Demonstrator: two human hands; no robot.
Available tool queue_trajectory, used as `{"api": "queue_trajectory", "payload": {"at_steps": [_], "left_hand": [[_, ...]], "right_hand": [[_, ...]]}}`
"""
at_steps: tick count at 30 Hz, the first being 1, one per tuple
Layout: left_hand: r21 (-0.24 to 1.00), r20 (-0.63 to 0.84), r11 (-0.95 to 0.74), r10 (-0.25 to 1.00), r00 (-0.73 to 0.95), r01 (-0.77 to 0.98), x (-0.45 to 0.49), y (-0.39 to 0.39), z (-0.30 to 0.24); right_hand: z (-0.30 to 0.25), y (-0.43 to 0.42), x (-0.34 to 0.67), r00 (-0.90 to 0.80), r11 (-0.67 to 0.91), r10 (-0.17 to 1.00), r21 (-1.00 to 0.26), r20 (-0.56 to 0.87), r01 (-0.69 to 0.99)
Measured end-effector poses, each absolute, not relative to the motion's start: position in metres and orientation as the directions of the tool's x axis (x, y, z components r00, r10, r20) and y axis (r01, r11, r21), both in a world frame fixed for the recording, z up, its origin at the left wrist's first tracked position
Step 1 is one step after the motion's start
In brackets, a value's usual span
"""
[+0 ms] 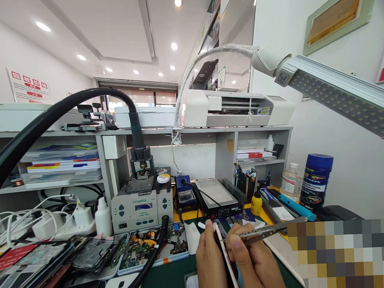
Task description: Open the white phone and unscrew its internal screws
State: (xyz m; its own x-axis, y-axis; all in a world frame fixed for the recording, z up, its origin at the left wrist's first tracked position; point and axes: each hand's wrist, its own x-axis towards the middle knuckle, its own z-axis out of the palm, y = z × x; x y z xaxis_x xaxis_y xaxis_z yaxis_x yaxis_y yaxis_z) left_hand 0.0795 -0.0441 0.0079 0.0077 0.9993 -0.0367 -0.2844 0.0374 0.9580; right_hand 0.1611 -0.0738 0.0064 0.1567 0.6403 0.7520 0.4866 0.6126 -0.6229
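My left hand [209,262] is closed around a slim phone-like device [227,260] stood on its edge. Only the pale, narrow side of the device faces me; its broad faces are mostly hidden. Between the thumb and fingers of my right hand [256,260] are metal tweezers [267,232] with a row of holes along them. Their thin tips point left and meet the device's edge, though I cannot make out exactly what they touch. A bit of light blue shows between the device and my right palm. Beneath both hands lies a dark green mat [167,277].
A tray of circuit boards [152,247], phone parts [95,252] and a black hose [155,251] lie left. Behind stand a grey soldering station [137,210] and a flat heating plate [216,194]. Right are a yellow bottle [256,203] and a blue spray can [316,181].
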Motion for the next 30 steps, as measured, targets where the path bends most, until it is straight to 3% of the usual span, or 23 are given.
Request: {"api": "queue_trajectory", "payload": {"at_steps": [4,9,30], "left_hand": [[0.951,-0.078,0.067,0.997,-0.024,-0.301,0.081,-0.043,0.009],[0.948,-0.119,0.130,0.991,0.057,-0.289,0.083,-0.038,0.006],[0.953,-0.086,0.094,0.995,0.040,-0.288,0.085,-0.034,0.001]], "right_hand": [[0.007,-0.074,0.160,0.166,0.620,0.633,-0.624,0.756,0.475],[0.006,-0.072,0.160,0.165,0.642,0.607,-0.601,0.778,0.476],[0.003,-0.072,0.159,0.206,0.603,0.630,-0.639,0.749,0.478]]}}
